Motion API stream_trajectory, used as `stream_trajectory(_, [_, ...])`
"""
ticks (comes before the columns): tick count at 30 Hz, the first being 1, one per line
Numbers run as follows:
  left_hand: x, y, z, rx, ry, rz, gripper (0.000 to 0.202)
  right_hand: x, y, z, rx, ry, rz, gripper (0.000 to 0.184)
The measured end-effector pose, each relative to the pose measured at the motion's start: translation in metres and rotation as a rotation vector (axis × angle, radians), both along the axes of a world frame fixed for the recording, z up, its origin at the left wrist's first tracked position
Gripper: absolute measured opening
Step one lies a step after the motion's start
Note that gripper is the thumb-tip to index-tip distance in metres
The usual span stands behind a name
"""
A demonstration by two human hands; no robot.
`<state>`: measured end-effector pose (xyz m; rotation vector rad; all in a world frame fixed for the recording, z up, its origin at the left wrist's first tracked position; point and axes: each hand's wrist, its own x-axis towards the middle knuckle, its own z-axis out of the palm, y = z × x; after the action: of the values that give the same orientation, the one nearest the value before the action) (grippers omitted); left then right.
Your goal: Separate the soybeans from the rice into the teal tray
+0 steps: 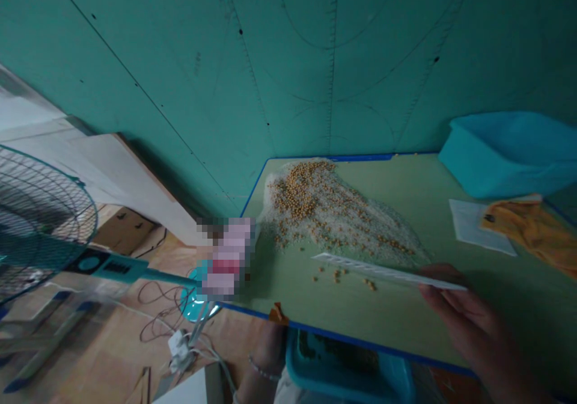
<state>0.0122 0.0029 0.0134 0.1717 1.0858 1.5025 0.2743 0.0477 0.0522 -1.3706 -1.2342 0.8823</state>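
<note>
A heap of white grains mixed with yellow beans (329, 211) lies on the green table (406, 320). My right hand (464, 320) is closed on the end of a white flat ruler-like strip (383, 270), whose edge rests just in front of the heap. A few loose beans (342, 276) lie near the strip. My left hand (270, 347), with a bracelet at the wrist, reaches up under the table's front edge beside a teal tray (347, 371); its fingers are hidden.
A turquoise plastic tub (509, 154) stands at the back right, with white paper (478, 226) and an orange packet (532, 226) before it. A teal standing fan (45, 235) and cables (180, 338) occupy the floor on the left. Green wall behind.
</note>
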Motion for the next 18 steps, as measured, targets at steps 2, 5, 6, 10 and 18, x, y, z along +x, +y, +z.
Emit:
stream_trajectory(2, [0.001, 0.001, 0.0, 0.021, 0.042, 0.036, 0.035, -0.001, -0.001, 0.003, -0.068, 0.05, -0.048, 0.021])
stream_trajectory(5, [0.003, -0.001, -0.005, 0.059, 0.126, 0.084, 0.038, -0.002, 0.001, 0.006, -0.229, 0.167, -0.097, 0.026])
stream_trajectory(6, [0.003, -0.002, -0.008, 0.055, 0.128, 0.083, 0.039, -0.002, 0.003, 0.008, -0.259, 0.203, -0.112, 0.027])
stream_trajectory(10, [-0.002, -0.005, -0.019, -0.006, 0.088, 0.073, 0.041, -0.003, 0.012, 0.024, -0.232, 0.216, -0.13, 0.03])
stream_trajectory(18, [-0.006, 0.004, 0.005, 0.029, 0.004, 0.065, 0.056, -0.014, 0.021, 0.036, -0.105, 0.027, 0.038, 0.031])
